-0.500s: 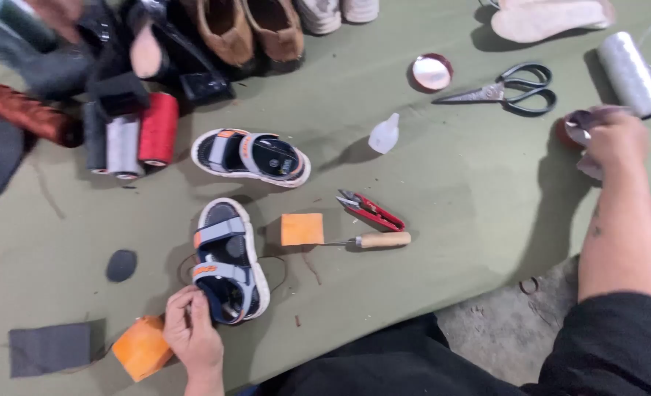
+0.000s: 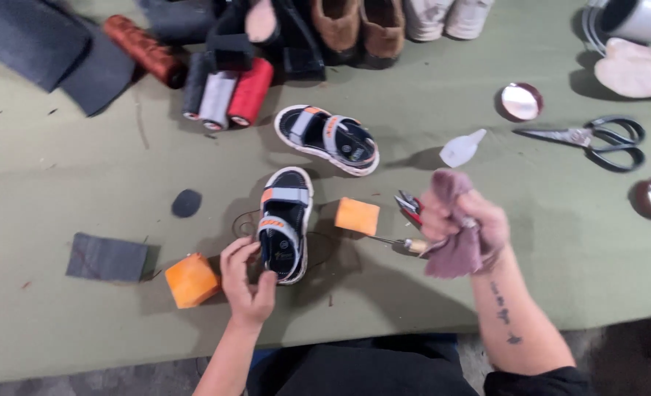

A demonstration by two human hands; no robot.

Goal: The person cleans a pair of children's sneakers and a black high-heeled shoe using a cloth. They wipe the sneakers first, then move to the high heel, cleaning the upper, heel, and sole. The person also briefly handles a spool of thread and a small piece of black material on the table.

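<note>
Left hand (image 2: 246,282) pinching heel end of child's sandal (image 2: 285,222) flat on green table (image 2: 560,242), thumb on the sole rim. Right hand (image 2: 461,224) fisted around mauve cloth (image 2: 454,249), hovering right of sandal, above wooden-handled awl (image 2: 406,244). Orange blocks (image 2: 191,279) flanking the sandal.

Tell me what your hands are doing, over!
Left hand grips sandal at its heel end. Right hand holds mauve cloth, raised above awl and snips. Orange block sits beside sandal.
</note>
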